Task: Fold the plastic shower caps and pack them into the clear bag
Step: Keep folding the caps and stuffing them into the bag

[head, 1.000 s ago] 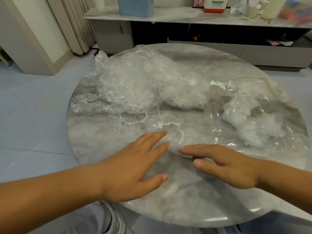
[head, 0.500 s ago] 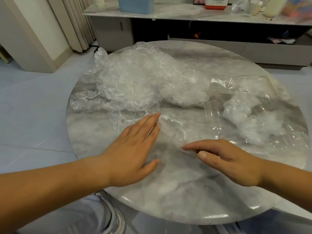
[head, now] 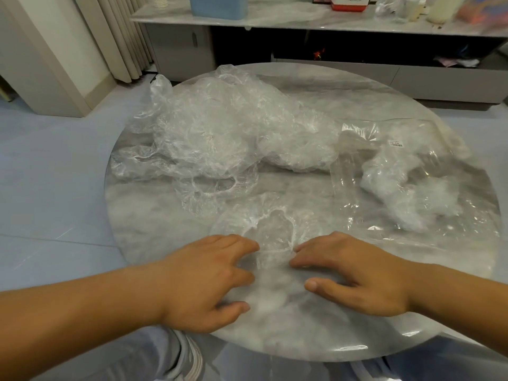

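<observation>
Head view. Round marble table (head: 302, 334), seen from the near edge.

We note a loose heap of clear shower caps (head: 220, 133) on the far left half of the table, crumpled and overlapping. One cap of the heap (head: 211, 191) spreads flatter at its near side, elastic ring showing.

The clear bag (head: 428, 215) lies flat on the right half, its mouth toward the heap and just beside it. A small white label (head: 395, 144) sits on its far part. A white wad of caps (head: 384, 177) shows through the film, inside the bag.

A single shower cap (head: 272, 232) lies spread out near the middle, apart from the heap and left of the bag, its gathered rim facing up.

Left hand (head: 209, 281): palm down, fingers bent, tips resting on the near left edge of the single cap; thumb out on the table, away from the fingers. Nothing enclosed, so we read it as open.

Right hand (head: 357, 276): mirrors it on the near right edge, fingertips on the film, thumb apart on the marble. Also open, pressing and not pinching.

Far side: low cabinet (head: 302, 20) with a blue container (head: 218, 5) and a red-and-white box (head: 349, 2). Curtain (head: 123, 37) far left. A shoe (head: 189, 358) shows under the near edge.
</observation>
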